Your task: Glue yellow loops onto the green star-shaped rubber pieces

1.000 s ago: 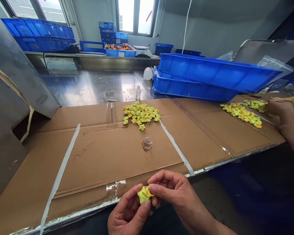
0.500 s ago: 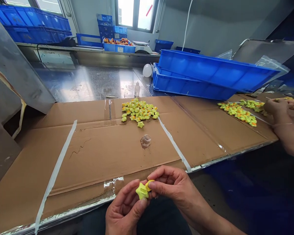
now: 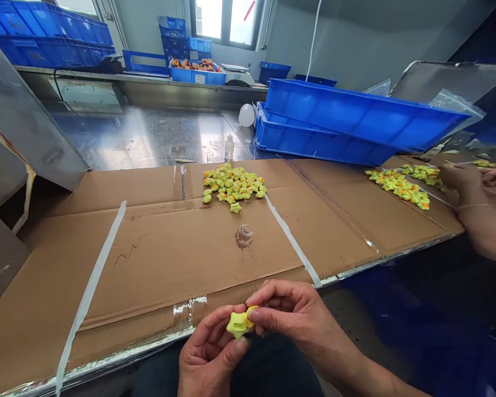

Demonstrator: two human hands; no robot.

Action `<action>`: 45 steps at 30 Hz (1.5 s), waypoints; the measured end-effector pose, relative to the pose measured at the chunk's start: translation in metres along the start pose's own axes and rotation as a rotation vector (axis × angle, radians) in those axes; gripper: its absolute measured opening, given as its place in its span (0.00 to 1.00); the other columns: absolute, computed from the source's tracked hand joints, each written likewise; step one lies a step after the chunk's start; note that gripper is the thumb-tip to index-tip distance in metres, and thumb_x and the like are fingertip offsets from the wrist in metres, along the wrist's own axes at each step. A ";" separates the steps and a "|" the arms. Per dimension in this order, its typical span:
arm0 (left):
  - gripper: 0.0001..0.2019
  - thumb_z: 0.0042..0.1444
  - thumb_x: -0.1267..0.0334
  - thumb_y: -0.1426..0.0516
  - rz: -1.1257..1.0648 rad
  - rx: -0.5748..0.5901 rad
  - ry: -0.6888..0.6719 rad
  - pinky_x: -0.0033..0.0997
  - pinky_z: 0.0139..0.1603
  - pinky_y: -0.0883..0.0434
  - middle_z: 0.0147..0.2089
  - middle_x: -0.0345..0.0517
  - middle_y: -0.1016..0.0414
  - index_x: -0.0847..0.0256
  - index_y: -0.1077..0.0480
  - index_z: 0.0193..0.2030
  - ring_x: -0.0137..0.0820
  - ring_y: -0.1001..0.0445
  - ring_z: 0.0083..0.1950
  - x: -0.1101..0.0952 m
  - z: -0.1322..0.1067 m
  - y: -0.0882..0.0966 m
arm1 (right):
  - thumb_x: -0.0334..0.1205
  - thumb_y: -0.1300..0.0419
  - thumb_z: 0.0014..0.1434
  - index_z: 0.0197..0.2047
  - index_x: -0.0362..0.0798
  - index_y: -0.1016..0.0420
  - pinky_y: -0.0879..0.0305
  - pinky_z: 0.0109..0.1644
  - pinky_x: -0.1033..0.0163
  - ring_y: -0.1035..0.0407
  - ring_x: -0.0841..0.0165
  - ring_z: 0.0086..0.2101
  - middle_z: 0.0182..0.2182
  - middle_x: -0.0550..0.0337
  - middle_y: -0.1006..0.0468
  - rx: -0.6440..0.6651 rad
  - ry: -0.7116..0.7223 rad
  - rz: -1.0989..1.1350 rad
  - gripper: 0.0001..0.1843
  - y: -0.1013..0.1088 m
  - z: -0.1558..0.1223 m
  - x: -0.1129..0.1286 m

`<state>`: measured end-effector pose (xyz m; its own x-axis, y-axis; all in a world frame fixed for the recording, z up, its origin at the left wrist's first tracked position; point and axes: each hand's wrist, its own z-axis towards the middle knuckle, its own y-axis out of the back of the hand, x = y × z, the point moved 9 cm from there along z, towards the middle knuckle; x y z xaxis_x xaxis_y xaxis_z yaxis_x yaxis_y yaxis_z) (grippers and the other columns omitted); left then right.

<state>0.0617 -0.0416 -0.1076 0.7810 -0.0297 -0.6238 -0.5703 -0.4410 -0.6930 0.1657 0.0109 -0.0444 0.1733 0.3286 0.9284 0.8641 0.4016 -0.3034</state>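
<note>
Between my two hands, just off the table's front edge, is a small yellow-green star-shaped piece. My left hand grips it with thumb and fingers. A rounder, deeper yellow piece touches its right side, pinched by my right hand; whether the two are joined I cannot tell. Beyond the hands stands a small clear cup. Farther back lies a pile of similar yellow-green pieces with orange parts, and one single star sits just in front of it.
Cardboard covers the table, with white tape strips. A clear bottle stands behind the pile. Stacked blue crates are at the back right. Another person's hand works by more yellow-green pieces at the right.
The star piece has tilted slightly between my fingers, so a slot-like mark on its face shows more. Both hands keep nearly the same place. The other person's hands have shifted a little.
</note>
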 end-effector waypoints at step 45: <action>0.16 0.30 0.69 0.28 -0.027 0.056 0.080 0.21 0.31 0.25 0.30 0.47 0.17 0.60 0.19 0.31 0.31 0.22 0.29 0.008 -0.006 0.001 | 0.36 0.33 0.55 0.33 0.38 0.25 0.32 0.31 0.72 0.31 0.75 0.25 0.25 0.58 0.24 0.029 0.018 -0.031 0.08 -0.004 -0.005 0.004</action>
<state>0.0695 -0.0475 -0.1112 0.8130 -0.0906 -0.5751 -0.5601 -0.3916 -0.7300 0.1655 0.0058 -0.0387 0.1558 0.3002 0.9411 0.8550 0.4362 -0.2806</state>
